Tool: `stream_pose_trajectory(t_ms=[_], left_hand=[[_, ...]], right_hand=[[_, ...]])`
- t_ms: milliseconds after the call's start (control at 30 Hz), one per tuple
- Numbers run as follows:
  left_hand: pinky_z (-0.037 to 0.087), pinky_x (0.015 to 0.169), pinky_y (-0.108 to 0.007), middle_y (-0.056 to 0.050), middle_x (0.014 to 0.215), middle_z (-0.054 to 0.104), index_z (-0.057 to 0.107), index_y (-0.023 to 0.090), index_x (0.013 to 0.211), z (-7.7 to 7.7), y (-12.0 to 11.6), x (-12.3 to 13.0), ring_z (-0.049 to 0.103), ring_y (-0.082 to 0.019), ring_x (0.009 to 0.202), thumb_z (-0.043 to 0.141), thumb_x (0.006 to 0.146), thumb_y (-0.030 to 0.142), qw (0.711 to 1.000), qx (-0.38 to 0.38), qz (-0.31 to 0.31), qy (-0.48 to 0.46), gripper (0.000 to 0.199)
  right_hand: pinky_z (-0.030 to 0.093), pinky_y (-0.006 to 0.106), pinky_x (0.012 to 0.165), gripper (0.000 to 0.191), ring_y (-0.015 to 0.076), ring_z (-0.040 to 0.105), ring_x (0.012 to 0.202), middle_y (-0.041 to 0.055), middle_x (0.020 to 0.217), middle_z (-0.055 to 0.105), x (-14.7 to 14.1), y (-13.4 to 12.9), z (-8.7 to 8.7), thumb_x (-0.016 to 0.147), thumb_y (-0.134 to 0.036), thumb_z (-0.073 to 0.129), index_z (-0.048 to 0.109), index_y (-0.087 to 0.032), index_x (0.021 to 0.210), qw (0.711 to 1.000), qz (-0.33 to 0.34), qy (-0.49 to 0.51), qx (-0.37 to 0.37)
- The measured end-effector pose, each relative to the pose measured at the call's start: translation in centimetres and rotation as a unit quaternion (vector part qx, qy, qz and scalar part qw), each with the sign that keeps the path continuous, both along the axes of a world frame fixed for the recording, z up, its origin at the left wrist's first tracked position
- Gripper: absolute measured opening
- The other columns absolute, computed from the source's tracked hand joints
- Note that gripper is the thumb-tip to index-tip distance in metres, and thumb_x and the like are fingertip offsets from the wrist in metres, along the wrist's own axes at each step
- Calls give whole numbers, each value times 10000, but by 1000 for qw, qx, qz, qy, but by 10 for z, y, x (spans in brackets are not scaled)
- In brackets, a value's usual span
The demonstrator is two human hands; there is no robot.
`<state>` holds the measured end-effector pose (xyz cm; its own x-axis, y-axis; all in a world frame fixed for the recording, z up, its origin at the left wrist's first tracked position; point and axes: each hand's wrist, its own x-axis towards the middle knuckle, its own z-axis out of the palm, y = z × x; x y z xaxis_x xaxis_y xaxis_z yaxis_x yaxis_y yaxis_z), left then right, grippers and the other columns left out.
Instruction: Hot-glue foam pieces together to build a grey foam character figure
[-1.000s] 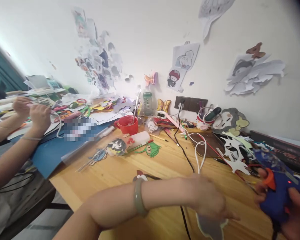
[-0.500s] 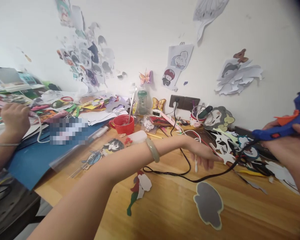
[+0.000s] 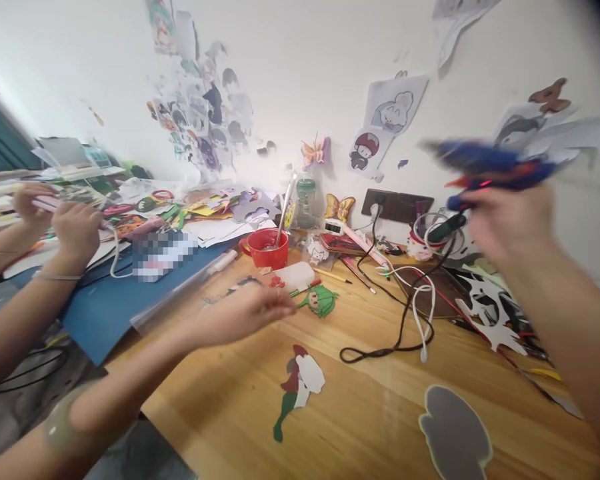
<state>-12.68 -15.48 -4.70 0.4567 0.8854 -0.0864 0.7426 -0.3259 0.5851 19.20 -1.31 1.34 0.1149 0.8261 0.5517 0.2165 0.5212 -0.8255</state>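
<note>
My right hand (image 3: 513,217) is raised at the right, wrapped round a blue glue gun (image 3: 495,163) with an orange part, blurred by motion. Its black cord (image 3: 405,320) hangs down onto the wooden table. Low over the middle of the table is my left hand (image 3: 260,308), slightly blurred, its fingers stretched to the right. Their tips are beside a green-haired figure cutout (image 3: 323,301); whether they touch it I cannot tell. Nearer me lie a red, white and green cutout (image 3: 300,387) and a grey cloud-shaped cutout (image 3: 455,430).
Another person's hands (image 3: 77,230) hold a pink corded tool (image 3: 45,203) at the left, by a blue sheet (image 3: 100,320). A red mug (image 3: 267,248), a jar (image 3: 306,203) and a wall socket (image 3: 399,205) are farther back. Paper scraps (image 3: 487,307) and a white cable (image 3: 425,313) lie at the right.
My left hand has drawn back leftward from the scraps, and the green-haired cutout now shows. My right hand has lifted the glue gun up and leftward. The view has turned slightly left.
</note>
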Motion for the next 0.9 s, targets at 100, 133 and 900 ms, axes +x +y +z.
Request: stream_pose_trajectory(t_ms=[100,133,900], left_hand=[[411,749,-253,-20,936,645,629,211,969,-20,-30,-3,575,-155,838,383,898,268,1000,-11,24,4,262],[412,751,-253,-22,935,645,630,213,963,-26,-37,-2,578,-154,838,372,904,259,1000,-10,25,5,269],[458,709,-250,-55,856,645,624,160,932,-77,-33,7,593,-140,799,374,908,187,991,95,-49,-84,253]], right_hand=[[396,279,804,367,206,536,1002,72,1032,586,-30,8,-49,778,-94,523,458,-6,1128,997,39,-53,-51],[420,296,799,329,191,561,951,49,978,599,-35,12,-66,785,-119,551,494,-42,1100,993,49,-79,-67],[484,372,745,240,173,578,857,55,1009,587,-58,71,-133,869,-328,520,566,-149,1022,859,-58,-430,-270]])
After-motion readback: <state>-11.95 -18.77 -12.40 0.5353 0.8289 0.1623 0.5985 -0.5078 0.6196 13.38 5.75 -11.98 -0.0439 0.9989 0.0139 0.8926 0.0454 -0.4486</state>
